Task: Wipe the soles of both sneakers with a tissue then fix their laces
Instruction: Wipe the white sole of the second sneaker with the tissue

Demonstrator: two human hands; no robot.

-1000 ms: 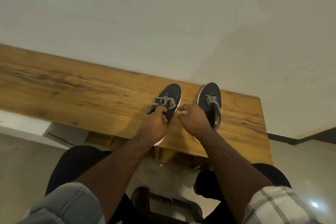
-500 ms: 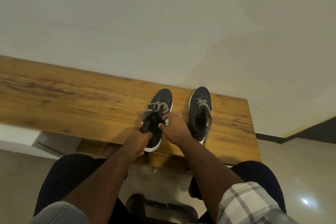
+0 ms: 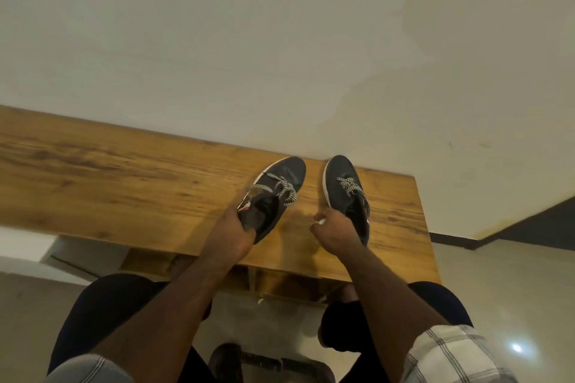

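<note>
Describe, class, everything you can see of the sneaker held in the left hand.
The left sneaker is dark, seemingly fabric, with a thin white sole edge and black-and-white speckled laces lying loose across its tongue. A red-and-white patch shows at its collar. It is tilted, toe pointing away toward the wall, above the wooden table. The left hand grips its heel end; whether the toe touches the table is unclear.

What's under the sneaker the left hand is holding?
The left hand grips the left sneaker at its heel, tilting it. Wooden table with its shadow lies beneath. The sole itself faces away, unseen.
</note>
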